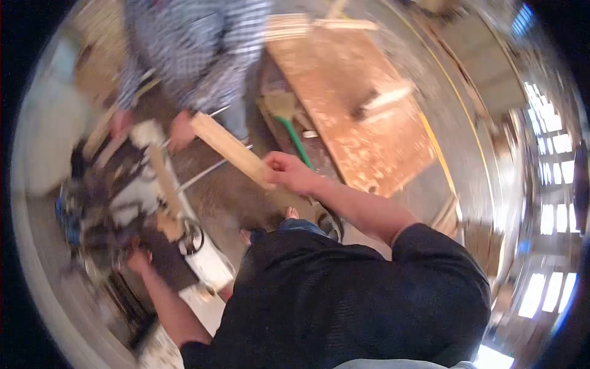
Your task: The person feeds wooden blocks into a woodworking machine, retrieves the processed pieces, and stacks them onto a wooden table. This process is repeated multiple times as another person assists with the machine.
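Note:
Near the middle of the view my right hand (286, 173) is closed on the near end of a flat wooden board (228, 149). The board slants up and left, and its far end is at a co-worker's hand (181, 130); whether that hand grips it is blurred. My left hand (140, 258) is at the lower left, beside a dark machine (101, 215) with a white table (206, 261). Its fingers are smeared by motion, and what they touch is unclear. Another wood piece (165, 178) lies on the machine's white surface.
A co-worker in a checked shirt (196, 49) stands across from me. To the right lies a large brown panel (350, 92) with shavings and wood pieces on it. A green-handled brush (295, 141) is beside it. Yellow lines mark the floor.

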Demonstrator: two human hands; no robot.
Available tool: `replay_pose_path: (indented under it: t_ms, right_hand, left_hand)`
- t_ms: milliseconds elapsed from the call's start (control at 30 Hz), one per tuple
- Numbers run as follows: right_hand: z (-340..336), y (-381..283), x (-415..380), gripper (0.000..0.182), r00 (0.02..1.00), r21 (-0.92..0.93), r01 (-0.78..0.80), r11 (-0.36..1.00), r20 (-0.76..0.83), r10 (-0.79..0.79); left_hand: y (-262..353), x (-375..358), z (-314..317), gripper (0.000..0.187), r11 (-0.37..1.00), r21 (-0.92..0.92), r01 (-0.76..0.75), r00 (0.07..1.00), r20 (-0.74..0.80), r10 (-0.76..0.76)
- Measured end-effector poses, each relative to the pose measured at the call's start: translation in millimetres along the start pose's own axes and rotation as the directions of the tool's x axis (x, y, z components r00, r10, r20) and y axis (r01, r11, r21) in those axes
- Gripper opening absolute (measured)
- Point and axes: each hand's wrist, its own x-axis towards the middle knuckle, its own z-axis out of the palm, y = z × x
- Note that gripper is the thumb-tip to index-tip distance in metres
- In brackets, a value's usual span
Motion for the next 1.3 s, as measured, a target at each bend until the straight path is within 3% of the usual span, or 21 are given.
replay_pose_path:
  t_ms: [33,67,100,167,200,233,300,367,400,433,467,533,567,633,767,833,867,933,1067,1133,1300]
  right_hand:
    - [-15,-6,-7,0.022,0.997,0.015,0.023,1.000,-0.076,-0.022]
    - [-24,-16,-14,0.022,0.985,0.142,0.121,0.982,-0.141,-0.101]
    - [-33,-28,-17,0.022,0.965,0.260,0.225,0.939,-0.194,-0.177]
    - [-64,-37,-33,0.022,0.857,0.282,0.370,0.885,-0.471,-0.208]
    - [-85,-36,-40,0.020,0.787,0.295,0.443,0.846,-0.580,-0.210]
    - [-106,-36,-48,0.018,0.707,0.298,0.513,0.805,-0.678,-0.200]
    - [-141,-43,-69,0.015,0.472,0.222,0.633,0.742,-0.870,-0.142]
    - [-186,-22,-87,0.017,0.373,0.199,0.611,0.766,-0.926,-0.058]
    - [-207,-6,-93,0.019,0.291,0.189,0.572,0.798,-0.957,0.018]
    - [-228,9,-96,0.019,0.280,0.191,0.580,0.792,-0.960,0.026]
    - [-247,23,-96,0.019,0.247,0.198,0.528,0.826,-0.966,0.074]
    - [-271,39,-92,0.019,0.164,0.219,0.444,0.869,-0.973,0.161]
    - [-283,43,-86,0.019,0.164,0.226,0.448,0.865,-0.972,0.170]
    - [-306,54,-70,0.026,0.137,0.255,0.426,0.868,-0.967,0.216]
    - [-322,54,-41,0.048,0.118,0.246,0.350,0.904,-0.969,0.218]
    - [-328,61,-30,0.073,0.047,0.010,-0.174,0.985,-0.999,0.018]
    - [-330,60,-28,0.073,0.053,0.009,-0.172,0.985,-0.998,0.018]
    - [-329,61,-27,0.083,0.106,-0.039,-0.339,0.940,-0.994,-0.004]
    - [-318,46,-40,0.091,0.202,-0.098,-0.305,0.947,-0.979,-0.036]
    - [-313,44,-46,0.096,0.265,-0.296,-0.468,0.833,-0.946,-0.188]
    - [-320,40,-49,0.098,0.345,-0.349,-0.559,0.752,-0.923,-0.172]
  left_hand:
    - [11,-9,-1,0.043,0.931,-0.327,0.165,0.982,0.139,-0.125]
    - [36,-32,-2,0.049,0.932,-0.292,0.216,0.976,0.085,-0.200]
    - [49,-43,-9,0.052,0.965,-0.201,0.167,0.985,0.073,-0.155]
    - [59,-54,-14,0.057,0.997,-0.034,0.075,0.996,0.045,-0.073]
    - [60,-54,-14,0.060,0.998,0.047,0.039,0.999,0.024,-0.040]
    - [64,-58,-12,0.063,0.991,0.094,0.098,0.995,-0.038,-0.095]
    - [62,-53,-7,0.068,0.980,0.147,0.133,0.988,-0.096,-0.120]
    - [39,-29,1,0.063,0.830,0.534,-0.162,0.959,-0.112,0.259]
    - [25,-17,2,0.062,0.668,0.694,-0.270,0.898,-0.069,0.434]
    - [8,-3,1,0.062,0.464,0.819,-0.337,0.812,0.003,0.584]
    - [20,-42,13,0.062,0.454,0.822,-0.344,0.803,0.007,0.596]
    - [60,-99,21,0.056,0.752,0.659,-0.012,0.946,-0.236,0.222]
    - [54,-99,28,0.056,0.749,0.663,-0.016,0.943,-0.238,0.231]
    - [37,-104,41,0.054,0.792,0.582,-0.186,0.871,-0.275,0.406]
    - [64,-191,59,0.047,0.741,0.663,-0.103,0.892,-0.268,0.364]
    - [52,-189,61,0.052,0.718,0.694,-0.051,0.904,-0.273,0.328]
    - [49,-193,62,0.057,0.727,0.684,-0.057,0.913,-0.259,0.315]
    - [47,-197,64,0.061,0.737,0.674,-0.054,0.920,-0.252,0.299]
    - [53,-203,63,0.074,0.699,0.715,0.002,0.964,-0.186,0.187]
    - [58,-207,66,0.078,0.700,0.714,-0.015,0.978,-0.136,0.159]
    - [60,-208,72,0.092,0.589,0.808,0.008,0.985,-0.109,0.137]
